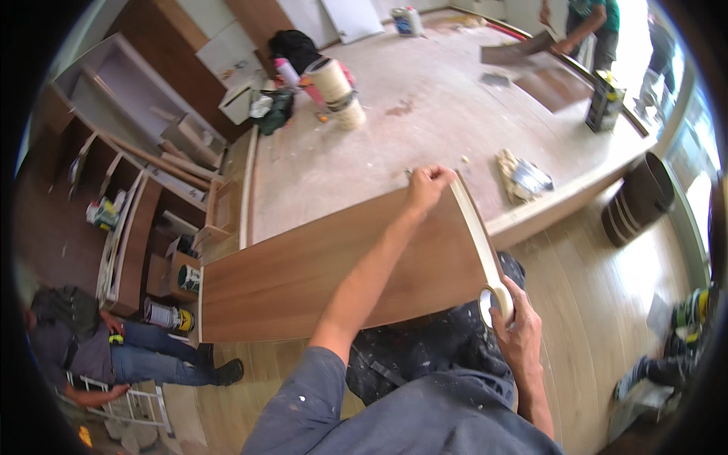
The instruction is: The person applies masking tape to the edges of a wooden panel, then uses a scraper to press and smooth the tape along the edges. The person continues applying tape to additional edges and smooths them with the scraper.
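Stretching between the two hands, a pale tape strip is being held along the right edge of a brown panel. The tape roll is being gripped by the right hand, thumb and fingers closing around it, at the panel's near right corner. The left hand is being held out at the far right corner, its fingers drawn together beside the strip's far end; whether the strip itself is being pinched there cannot be told. The panel is being crossed by the left forearm, with most of its length extending to the left of both hands.

Beyond the left hand, scattered things are being carried by a wide bench: a pale tube ahead and to the left, a dark bag farther left, and a crumpled bundle just to the right. A black can is being supported at the bench's edge, well ahead of the right hand and to its right. Nearer that hand, a brown bin is standing to the right. Well ahead of both hands, a brown sheet is being held by a co-worker. Well to their left, a ladder is being partly hidden by a person in jeans.
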Motion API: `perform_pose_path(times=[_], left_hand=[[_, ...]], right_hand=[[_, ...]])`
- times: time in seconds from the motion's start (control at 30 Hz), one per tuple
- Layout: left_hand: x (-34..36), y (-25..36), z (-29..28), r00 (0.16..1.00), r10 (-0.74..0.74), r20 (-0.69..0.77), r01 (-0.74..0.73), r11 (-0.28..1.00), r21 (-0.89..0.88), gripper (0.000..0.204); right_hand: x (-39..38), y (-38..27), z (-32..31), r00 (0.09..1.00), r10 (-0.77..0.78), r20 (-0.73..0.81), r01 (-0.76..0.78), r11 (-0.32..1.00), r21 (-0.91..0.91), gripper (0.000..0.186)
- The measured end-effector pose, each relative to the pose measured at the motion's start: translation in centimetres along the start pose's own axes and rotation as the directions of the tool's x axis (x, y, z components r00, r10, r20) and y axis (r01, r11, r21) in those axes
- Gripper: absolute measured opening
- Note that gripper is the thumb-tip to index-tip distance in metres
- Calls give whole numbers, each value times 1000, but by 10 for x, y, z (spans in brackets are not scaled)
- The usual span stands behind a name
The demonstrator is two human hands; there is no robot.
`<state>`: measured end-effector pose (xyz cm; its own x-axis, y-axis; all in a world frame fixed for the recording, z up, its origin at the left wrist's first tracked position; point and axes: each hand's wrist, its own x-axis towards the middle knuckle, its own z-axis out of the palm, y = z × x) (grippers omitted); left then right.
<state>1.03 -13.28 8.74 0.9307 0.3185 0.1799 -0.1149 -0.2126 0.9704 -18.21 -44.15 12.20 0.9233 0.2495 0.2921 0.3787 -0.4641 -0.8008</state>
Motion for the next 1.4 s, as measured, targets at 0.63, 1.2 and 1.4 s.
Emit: perform_pose_path(times=[0.63, 1.2, 1.4], left_hand=[[58, -107, 32, 962, 234, -140, -171, 918, 357, 17], [61, -121, 32, 925, 350, -146, -206, 788, 581, 21], [59, -118, 33, 957, 251, -148, -136, 834, 534, 16]], right_hand=[[11, 36, 9, 968, 60, 245, 6, 966, -258, 46], [23, 42, 4, 944, 110, 310, -28, 966, -258, 44], [25, 42, 4, 945, 114, 305, -37, 968, -248, 44]])
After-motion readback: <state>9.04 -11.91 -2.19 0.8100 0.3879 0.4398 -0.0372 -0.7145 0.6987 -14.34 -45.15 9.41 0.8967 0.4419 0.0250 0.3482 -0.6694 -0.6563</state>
